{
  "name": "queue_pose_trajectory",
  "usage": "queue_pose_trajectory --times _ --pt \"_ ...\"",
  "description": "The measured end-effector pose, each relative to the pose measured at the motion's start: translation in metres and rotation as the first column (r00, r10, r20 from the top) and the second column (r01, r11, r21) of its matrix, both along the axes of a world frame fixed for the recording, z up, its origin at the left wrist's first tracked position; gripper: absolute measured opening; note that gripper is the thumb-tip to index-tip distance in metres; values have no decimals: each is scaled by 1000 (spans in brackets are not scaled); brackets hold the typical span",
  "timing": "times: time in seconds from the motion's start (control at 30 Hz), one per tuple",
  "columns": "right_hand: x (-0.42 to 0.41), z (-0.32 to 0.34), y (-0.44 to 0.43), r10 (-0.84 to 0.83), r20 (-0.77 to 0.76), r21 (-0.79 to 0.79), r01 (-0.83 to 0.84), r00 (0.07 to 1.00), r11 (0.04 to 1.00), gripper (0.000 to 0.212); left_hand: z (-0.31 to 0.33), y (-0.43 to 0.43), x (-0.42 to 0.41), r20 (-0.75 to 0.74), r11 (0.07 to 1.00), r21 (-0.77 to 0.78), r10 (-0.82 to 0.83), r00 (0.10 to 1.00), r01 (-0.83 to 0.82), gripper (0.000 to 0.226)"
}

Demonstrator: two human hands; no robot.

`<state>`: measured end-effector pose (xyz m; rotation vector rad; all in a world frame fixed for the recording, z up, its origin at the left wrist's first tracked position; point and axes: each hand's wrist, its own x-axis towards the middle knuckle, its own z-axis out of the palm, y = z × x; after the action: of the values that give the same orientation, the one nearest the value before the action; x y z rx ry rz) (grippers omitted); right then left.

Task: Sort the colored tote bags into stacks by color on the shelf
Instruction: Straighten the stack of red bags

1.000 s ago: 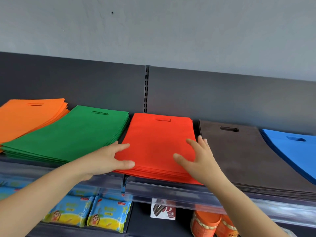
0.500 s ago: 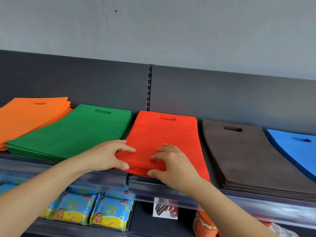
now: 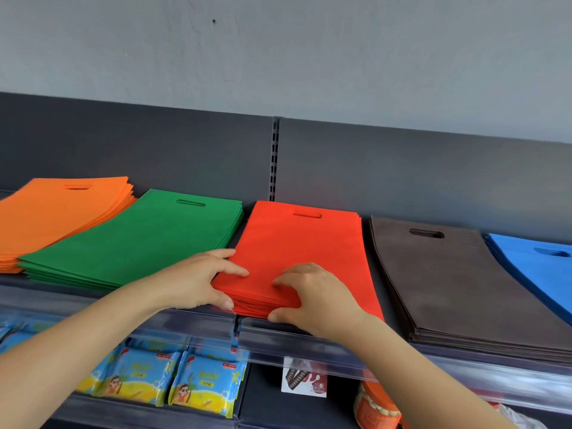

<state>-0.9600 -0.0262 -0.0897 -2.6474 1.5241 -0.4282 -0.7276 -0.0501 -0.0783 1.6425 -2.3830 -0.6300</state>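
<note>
Lower shelf: blue snack packs (image 3: 204,385), print too small to read. Above, at the clear rail (image 3: 309,342), L hand (image 3: 198,280) pinches near-left corner of red stack (image 3: 309,252), thumb on front edge, fingers on top. R hand (image 3: 312,295) curls over front edge, thumb below, prob. squaring the pile. Red sits mid-shelf btw green stack (image 3: 139,239) & brown stack (image 3: 448,274); orange stack (image 3: 55,212), blue stack (image 3: 538,264) at ends.
</note>
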Motion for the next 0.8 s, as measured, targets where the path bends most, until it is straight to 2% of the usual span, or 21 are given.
queue_pose_trajectory --times 0.03,0.17,0.3,0.43,0.57,0.63,0.7,0.8 --pt "1 1 -1 -3 -19 6 3 1000 1000 63 2 0 -2 13 1000 18 -9 1000 9 61" --pt "-5 3 -3 -18 -7 103 19 1000 994 70 10 2 1 -135 989 150 28 991 -7 50" --pt "-14 6 -3 -44 51 125 37 998 992 71 1 3 -6 50 998 42 36 998 -38 81" --pt "-12 3 0 -3 58 27 1 998 1000 56 -1 2 -10 -6 997 21 68 998 -68 88" --pt "-2 1 4 99 78 -102 -91 992 991 36 -7 -3 -8 -109 994 52 102 989 -97 80" --pt "2 1 4 131 33 -189 -122 991 974 31 -10 -4 -3 -221 990 107 117 968 -95 73" --pt "7 2 3 142 -76 -247 -157 987 956 29 -11 -4 1 -288 989 131 110 951 -74 67" --pt "14 4 2 166 -242 -282 -233 956 931 22 -7 -3 2 -219 994 98 72 973 -51 64"
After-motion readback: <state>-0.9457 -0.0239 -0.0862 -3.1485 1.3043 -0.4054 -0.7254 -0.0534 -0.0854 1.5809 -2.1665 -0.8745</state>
